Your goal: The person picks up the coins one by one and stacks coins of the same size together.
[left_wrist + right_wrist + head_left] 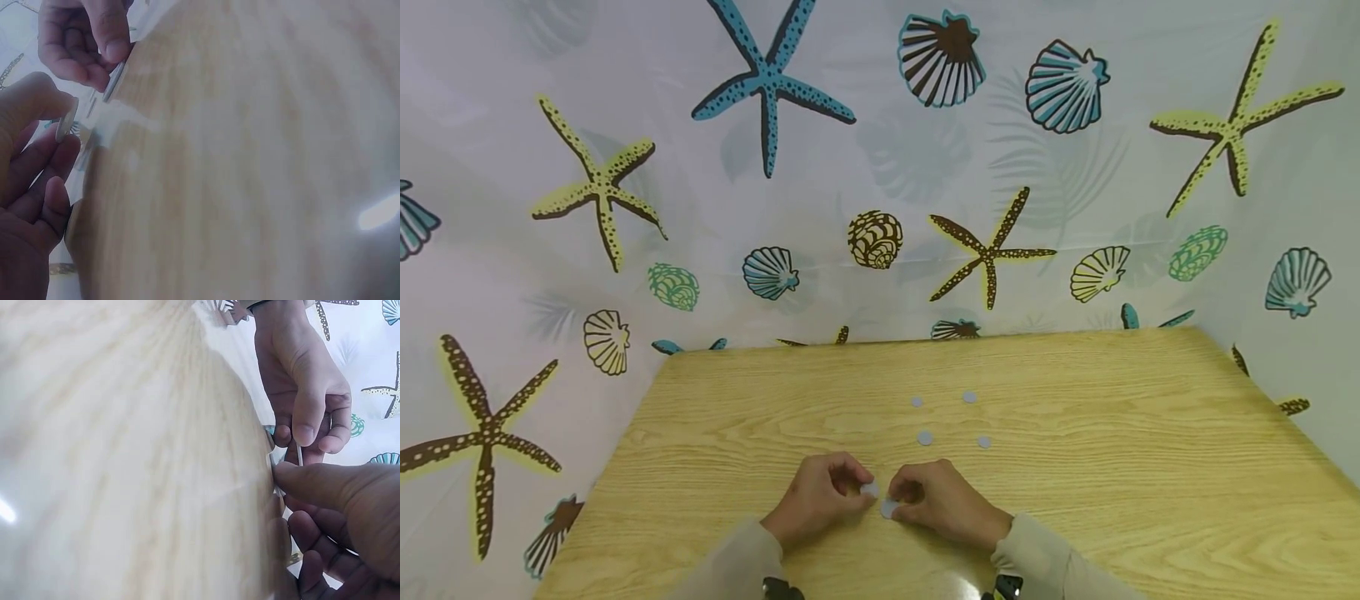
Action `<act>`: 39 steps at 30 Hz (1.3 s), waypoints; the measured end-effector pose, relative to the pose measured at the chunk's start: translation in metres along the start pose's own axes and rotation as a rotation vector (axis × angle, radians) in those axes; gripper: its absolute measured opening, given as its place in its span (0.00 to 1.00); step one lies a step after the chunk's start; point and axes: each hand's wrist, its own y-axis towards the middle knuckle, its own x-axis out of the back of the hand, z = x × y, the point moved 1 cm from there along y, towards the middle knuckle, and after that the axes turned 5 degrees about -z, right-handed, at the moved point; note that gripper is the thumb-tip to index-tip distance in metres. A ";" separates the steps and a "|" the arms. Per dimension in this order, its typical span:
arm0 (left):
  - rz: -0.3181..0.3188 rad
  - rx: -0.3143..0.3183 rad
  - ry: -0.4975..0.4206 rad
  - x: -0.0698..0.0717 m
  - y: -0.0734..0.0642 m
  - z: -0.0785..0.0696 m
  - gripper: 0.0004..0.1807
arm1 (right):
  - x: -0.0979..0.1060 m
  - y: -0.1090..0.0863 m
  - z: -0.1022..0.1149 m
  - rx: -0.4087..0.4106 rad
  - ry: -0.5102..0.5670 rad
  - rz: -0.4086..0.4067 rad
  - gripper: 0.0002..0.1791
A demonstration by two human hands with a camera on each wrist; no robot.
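Note:
My left hand [820, 497] pinches a flat, round, silver-grey coin [870, 489] between thumb and fingertips. In the left wrist view this coin [67, 120] is held up on edge. Just to its right, my right hand [942, 502] has its thumb and fingers on a second grey coin [889, 508], low over the wooden table. The left wrist view shows this second coin [114, 81] tilted under the right thumb. Both hands are close together, their coins a small gap apart in the head view. Part of each coin is hidden by fingers.
Beyond the hands, several more grey coins lie flat on the table: a small one [917, 402], a larger one [970, 397], and two nearer, one left [925, 437] and one right [984, 442]. A shell-and-starfish printed cloth [820, 192] hangs around the wood-grain table [1112, 433].

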 end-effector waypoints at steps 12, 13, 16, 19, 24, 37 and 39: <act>0.045 -0.031 -0.023 -0.003 -0.004 -0.006 0.09 | -0.001 0.000 0.000 -0.003 0.017 0.000 0.09; 0.050 -0.030 -0.013 -0.003 -0.004 -0.006 0.09 | 0.000 0.000 0.000 -0.003 0.013 -0.001 0.09; 0.064 -0.040 -0.015 -0.004 -0.004 -0.004 0.09 | 0.000 0.000 0.001 -0.004 0.000 -0.002 0.08; 0.082 -0.046 -0.021 -0.003 -0.003 -0.004 0.09 | 0.000 0.000 0.002 -0.005 -0.007 -0.001 0.08; 0.103 -0.046 -0.029 -0.003 -0.003 -0.003 0.09 | 0.001 0.000 0.002 -0.008 -0.016 0.000 0.08; 0.110 -0.068 0.006 -0.007 -0.002 -0.002 0.09 | -0.001 0.001 -0.001 -0.005 -0.022 -0.004 0.09; 0.107 -0.064 0.011 -0.007 -0.003 -0.003 0.09 | -0.001 0.001 -0.001 -0.005 -0.017 -0.006 0.09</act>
